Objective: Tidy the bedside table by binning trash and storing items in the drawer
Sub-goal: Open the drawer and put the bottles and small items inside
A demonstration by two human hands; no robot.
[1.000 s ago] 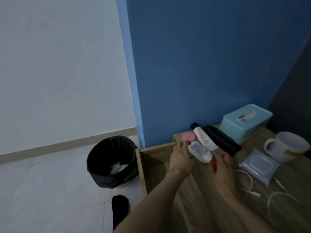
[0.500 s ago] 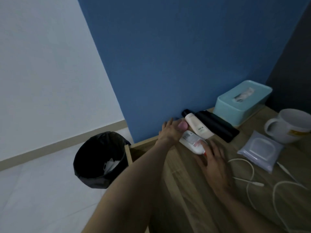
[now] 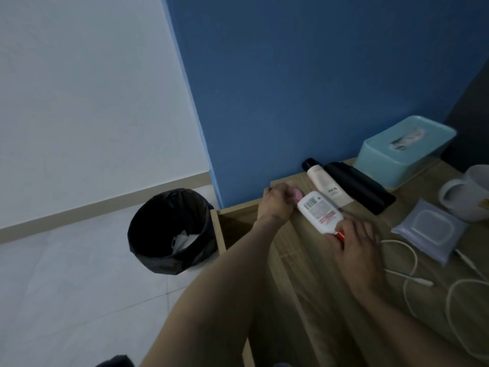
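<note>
**Black bin on the left, both hands busy at the table's near edge**

Black liner fills the bin [image 3: 169, 231] on the floor, with white paper already inside. Just right of it the drawer [image 3: 232, 229] stands pulled open beside the bedside table [image 3: 317, 274]. The left hand [image 3: 275, 205] is curled round a small pink round item [image 3: 375, 193], mostly hidden by the fingers. The right hand [image 3: 357, 247] pinches the red-capped end of a white bottle [image 3: 320, 211], which lies tilted on the tabletop. Further right lie a cream tube [image 3: 328, 186], a black case [image 3: 362, 186], a white cable [image 3: 412, 274], a wipes pack [image 3: 431, 229], a tissue box [image 3: 404, 149] and a mug [image 3: 471, 194].

Risk: held only by its cap end, the bottle could swing and knock the tube, or slip short of the drawer.
</note>
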